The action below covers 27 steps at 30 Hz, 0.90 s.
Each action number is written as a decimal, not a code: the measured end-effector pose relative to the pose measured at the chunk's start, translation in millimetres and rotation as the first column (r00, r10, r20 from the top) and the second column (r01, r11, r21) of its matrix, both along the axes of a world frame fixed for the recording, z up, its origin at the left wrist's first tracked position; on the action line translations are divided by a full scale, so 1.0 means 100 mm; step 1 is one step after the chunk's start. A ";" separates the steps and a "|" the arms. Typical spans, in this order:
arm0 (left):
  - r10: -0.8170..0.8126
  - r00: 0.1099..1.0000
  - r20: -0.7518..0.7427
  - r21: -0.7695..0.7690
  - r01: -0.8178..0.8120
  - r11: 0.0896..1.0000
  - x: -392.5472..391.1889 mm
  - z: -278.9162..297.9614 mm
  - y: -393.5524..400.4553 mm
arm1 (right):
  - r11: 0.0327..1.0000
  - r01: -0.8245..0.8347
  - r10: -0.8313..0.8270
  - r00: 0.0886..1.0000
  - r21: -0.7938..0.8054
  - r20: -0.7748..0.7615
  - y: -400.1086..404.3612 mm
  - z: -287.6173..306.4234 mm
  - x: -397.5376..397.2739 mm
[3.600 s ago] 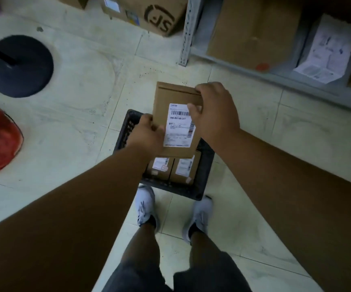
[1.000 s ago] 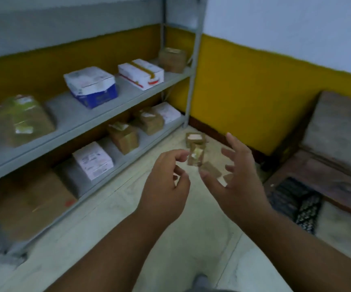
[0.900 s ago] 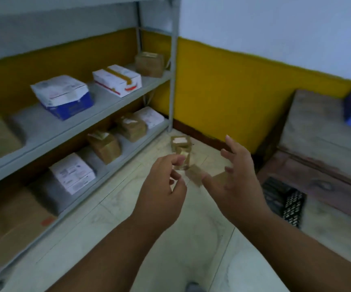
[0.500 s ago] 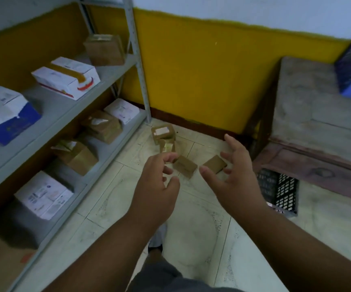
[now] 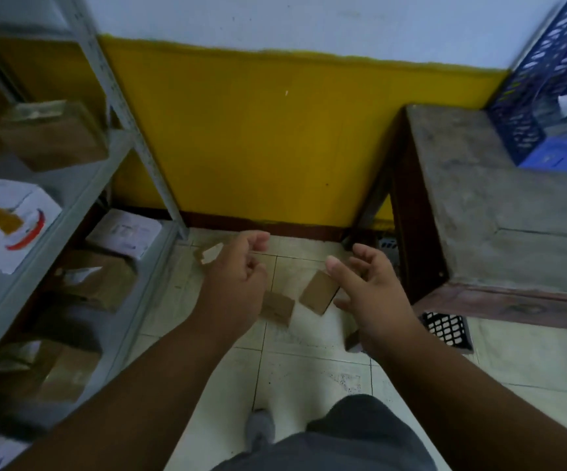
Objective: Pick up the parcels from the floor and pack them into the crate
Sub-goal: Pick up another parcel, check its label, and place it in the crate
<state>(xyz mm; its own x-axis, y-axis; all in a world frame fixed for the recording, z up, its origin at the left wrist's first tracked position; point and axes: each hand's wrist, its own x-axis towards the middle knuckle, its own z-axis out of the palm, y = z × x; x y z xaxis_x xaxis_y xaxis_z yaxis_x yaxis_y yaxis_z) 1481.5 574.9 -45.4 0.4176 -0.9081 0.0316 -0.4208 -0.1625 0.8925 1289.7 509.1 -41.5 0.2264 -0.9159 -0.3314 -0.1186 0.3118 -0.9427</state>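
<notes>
The floor [image 5: 309, 372] is pale tile with a slight sheen, scuffed and speckled with dark marks along its grout lines. The parcels [image 5: 319, 292] lying on it near the wall are matt brown cardboard, one of them carrying a white paper label [image 5: 212, 253]. The shelf [image 5: 81, 185] at the left edge is grey painted metal with a perforated upright post. The bench [image 5: 499, 212] at the right is rough, worn wood with a dull, grey top. A black plastic crate [image 5: 445, 329] with a lattice wall sits under its near corner. A blue plastic lattice crate [image 5: 540, 79] stands on its far corner. The wall [image 5: 268, 130] is matt paint.
</notes>
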 end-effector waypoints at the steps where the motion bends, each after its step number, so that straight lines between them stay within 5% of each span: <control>1: -0.022 1.000 -0.001 0.014 0.022 1.000 0.03 -0.05 -0.12 | 0.998 0.035 -0.037 0.999 0.056 0.029 -0.10 -0.04 0.03; 15: -0.180 0.982 -0.058 0.289 0.189 0.938 0.47 -1.17 -2.34 | 0.941 0.249 -0.234 0.968 0.229 -0.091 -2.28 -1.44 0.85; 20: -0.147 0.983 -0.108 0.330 0.175 0.928 0.56 -2.34 -3.16 | 0.933 0.304 -0.279 0.950 0.194 -0.142 -2.84 -2.64 1.21; 27: -0.211 0.961 -0.178 0.514 0.274 0.813 0.56 -4.75 -3.59 | 0.860 0.410 -0.306 0.891 0.305 -0.334 -2.99 -5.12 1.31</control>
